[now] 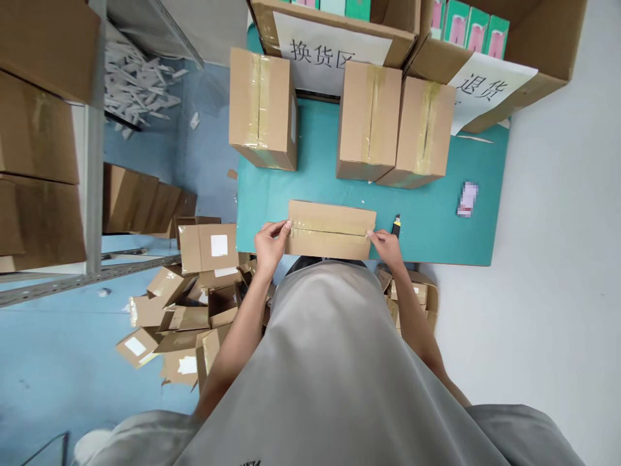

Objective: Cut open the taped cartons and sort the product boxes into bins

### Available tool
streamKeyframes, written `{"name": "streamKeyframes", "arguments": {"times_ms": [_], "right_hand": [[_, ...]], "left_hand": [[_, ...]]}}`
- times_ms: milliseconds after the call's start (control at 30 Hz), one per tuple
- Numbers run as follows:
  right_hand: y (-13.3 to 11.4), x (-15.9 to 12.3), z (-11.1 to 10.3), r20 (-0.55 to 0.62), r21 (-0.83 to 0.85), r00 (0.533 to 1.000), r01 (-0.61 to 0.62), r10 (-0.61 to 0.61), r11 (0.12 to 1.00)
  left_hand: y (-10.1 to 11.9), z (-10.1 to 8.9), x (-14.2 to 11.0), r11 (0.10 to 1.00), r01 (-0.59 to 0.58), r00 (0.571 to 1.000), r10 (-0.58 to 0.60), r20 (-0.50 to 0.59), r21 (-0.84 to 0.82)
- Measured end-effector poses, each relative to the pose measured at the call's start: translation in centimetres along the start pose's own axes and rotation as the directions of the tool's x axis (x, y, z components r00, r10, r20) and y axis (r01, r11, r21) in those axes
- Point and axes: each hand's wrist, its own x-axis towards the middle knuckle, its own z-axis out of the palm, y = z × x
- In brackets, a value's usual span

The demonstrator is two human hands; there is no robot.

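Carton at frame centre, taped; left hand and right hand pinch its opposite ends; utility knife right of centre.

Surface, plain teal. Nearest box, brown, with yellowish tape. Cutter, black with a yellow band. Small cartons, green and white with pink motifs. Paper signs, white with black characters. Shirt, grey. Floor, pale blue.
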Motion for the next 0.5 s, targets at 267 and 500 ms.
{"name": "streamKeyframes", "arguments": {"times_ms": [267, 500], "right_hand": [[1.8, -0.1, 2.4, 0.034, -0.014, 0.996, -0.081, 0.082, 0.997], [4.2, -2.7, 2.7, 0.088, 0.008, 0.989, -0.124, 0.122, 0.992]], "left_hand": [[-3.1, 0.1, -0.5, 0.992, 0.125, 0.992, -0.125, -0.018, -0.003], [-8.3, 0.0, -1.6, 0.97, 0.239, 0.963, -0.232, 0.136, -0.041]]}}
